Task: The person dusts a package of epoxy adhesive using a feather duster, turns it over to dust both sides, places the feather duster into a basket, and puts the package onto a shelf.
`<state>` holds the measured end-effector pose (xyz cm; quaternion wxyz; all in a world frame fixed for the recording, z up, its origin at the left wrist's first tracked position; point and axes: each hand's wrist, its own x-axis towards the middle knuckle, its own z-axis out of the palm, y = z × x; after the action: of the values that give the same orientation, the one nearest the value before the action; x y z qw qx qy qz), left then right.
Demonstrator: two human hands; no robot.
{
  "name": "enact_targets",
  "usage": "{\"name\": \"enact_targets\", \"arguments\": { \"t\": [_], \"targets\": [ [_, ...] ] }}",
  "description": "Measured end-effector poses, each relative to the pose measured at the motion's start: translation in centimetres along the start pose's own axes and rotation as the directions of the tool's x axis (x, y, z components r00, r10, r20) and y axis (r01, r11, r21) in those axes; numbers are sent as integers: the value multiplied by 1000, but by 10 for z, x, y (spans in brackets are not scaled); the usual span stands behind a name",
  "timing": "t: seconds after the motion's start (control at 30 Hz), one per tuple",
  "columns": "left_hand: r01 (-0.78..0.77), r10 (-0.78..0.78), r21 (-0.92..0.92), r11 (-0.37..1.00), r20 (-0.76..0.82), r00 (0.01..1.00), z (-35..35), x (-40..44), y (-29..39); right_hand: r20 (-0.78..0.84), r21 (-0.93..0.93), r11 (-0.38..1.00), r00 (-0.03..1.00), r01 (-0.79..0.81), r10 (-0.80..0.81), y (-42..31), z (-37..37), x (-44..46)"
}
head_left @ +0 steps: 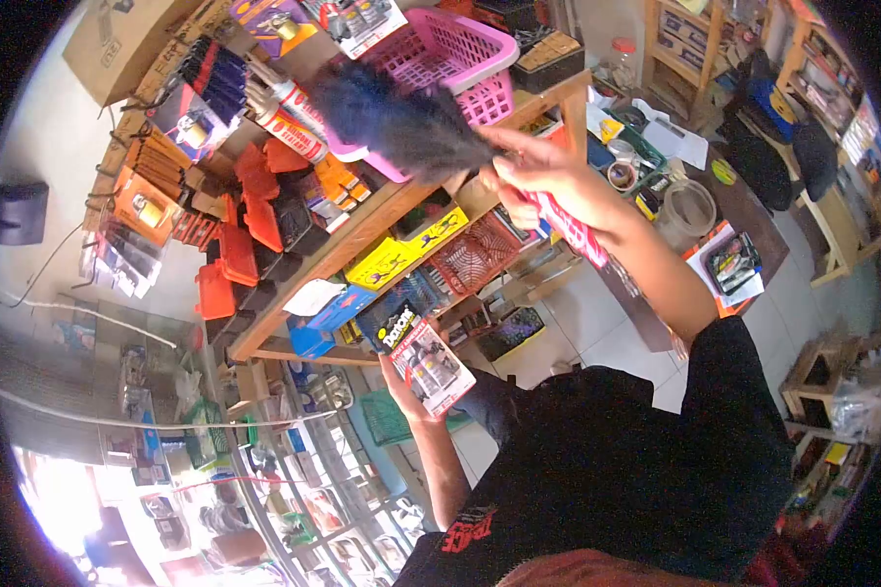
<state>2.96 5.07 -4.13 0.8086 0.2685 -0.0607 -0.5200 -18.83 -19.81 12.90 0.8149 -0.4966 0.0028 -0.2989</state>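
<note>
My right hand (pixel 548 181) is closed round the red handle of a dark feather duster (pixel 401 117). The duster's feathers are spread over the shelf edge, in front of a pink basket (pixel 480 54). Lower down, my left hand (pixel 407 393) holds a boxed or carded pack (pixel 429 372) with a black and yellow label at its top and pictures of metal parts. Its printed face is turned up toward me. Behind the pack lies the lower part of the wooden shelf (pixel 338 240).
Orange bins (pixel 230 259) and hanging packs (pixel 147 210) stand at the shelf's left. Yellow boxes (pixel 401 249) fill a lower shelf. A dark desk (pixel 754 220) with a clear tub (pixel 688 207) is at the right. Glass display shelves (pixel 313 470) run along the lower left.
</note>
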Motion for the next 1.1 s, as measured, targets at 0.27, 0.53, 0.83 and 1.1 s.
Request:
{"name": "enact_targets", "arguments": {
  "t": [0.27, 0.53, 0.83, 1.1],
  "targets": [
    [41, -30, 119, 992, -92, 995, 22, -16, 2, -114, -389, 915, 991, -103, 63, -43, -3, 134],
    [-25, 42, 67, 997, -270, 962, 7, -31, 10, -92, -996, 26, 968, -88, -234, -53, -13, 108],
    [-73, 117, 203, 976, -212, 970, 24, -19, 8, 300, -952, -238, 730, 191, -614, -32, 39, 34],
    [-560, 314, 507, 655, 491, 812, 228, 57, 18, 158, -670, 629, 904, 393, -397, 16, 53, 25]
  ]
}}
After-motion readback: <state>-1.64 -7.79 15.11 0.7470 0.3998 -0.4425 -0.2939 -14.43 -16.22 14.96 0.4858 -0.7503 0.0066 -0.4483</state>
